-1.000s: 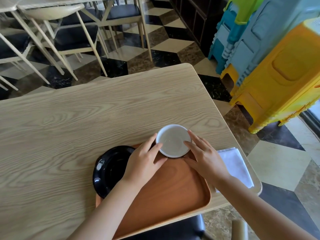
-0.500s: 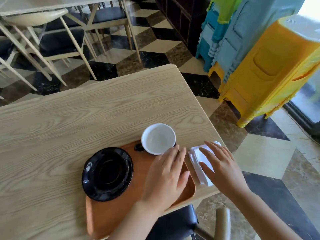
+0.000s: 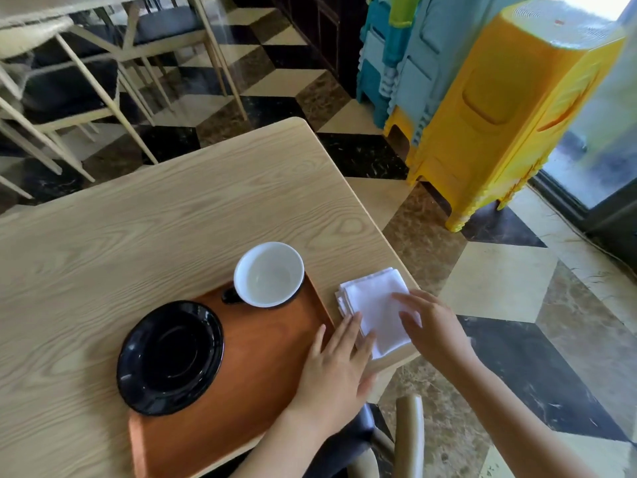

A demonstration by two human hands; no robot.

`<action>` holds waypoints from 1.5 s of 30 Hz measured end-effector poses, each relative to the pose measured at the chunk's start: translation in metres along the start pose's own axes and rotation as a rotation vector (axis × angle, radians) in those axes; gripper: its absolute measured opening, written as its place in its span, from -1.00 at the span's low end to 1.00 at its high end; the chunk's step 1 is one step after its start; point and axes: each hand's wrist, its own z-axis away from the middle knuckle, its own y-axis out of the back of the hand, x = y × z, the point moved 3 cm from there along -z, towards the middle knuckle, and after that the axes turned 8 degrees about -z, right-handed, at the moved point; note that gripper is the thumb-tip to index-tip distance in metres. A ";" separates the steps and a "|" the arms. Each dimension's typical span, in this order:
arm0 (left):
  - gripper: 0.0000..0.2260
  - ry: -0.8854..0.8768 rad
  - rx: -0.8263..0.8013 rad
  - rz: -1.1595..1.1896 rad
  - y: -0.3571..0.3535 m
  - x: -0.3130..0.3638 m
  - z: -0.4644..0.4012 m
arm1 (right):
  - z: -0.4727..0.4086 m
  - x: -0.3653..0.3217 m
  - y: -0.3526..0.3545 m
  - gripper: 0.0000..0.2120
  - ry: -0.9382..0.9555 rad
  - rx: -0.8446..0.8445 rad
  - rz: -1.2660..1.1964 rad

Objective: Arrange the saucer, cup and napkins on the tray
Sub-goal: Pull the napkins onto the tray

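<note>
- The step in hand looks like getting the napkins [image 3: 374, 307] onto the tray [image 3: 269, 350]; they lie folded on the table [image 3: 155, 219], just beside the tray's right rim.
- The right hand [image 3: 432, 327] rests flat on the stack, fingers spread and gripping nothing.
- The left hand [image 3: 336, 367] lies open over the tray's right edge, fingertips touching the stack's near corner, also gripping nothing.
- To do it well, I would pinch the whole stack at once between thumb and fingers so the layers stay squared, lift it over the rim rather than drag it, and set it in the bare area in front of the cup.
- Count: one black saucer [image 3: 170, 357], on the tray's left, overhanging the rim.
- One white cup [image 3: 269, 274] at the tray's far edge.
- One tray.
- The napkins are several layers; I cannot tell how many.
</note>
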 end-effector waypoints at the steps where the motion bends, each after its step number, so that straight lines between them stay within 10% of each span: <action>1: -0.54 0.015 0.003 0.014 0.001 0.000 0.000 | -0.002 -0.003 0.002 -0.71 -0.015 -0.003 -0.028; 19: -0.27 0.679 0.049 1.756 0.022 -0.031 0.035 | 0.024 -0.074 0.042 -0.53 -0.019 -0.041 -0.608; 32: -0.54 0.645 0.219 0.938 0.018 -0.065 0.099 | 0.026 -0.079 -0.057 -0.60 -0.075 -0.319 -0.204; 45: -0.48 0.511 0.156 0.333 -0.006 -0.057 0.105 | 0.045 -0.063 -0.078 -0.62 0.414 -0.268 0.370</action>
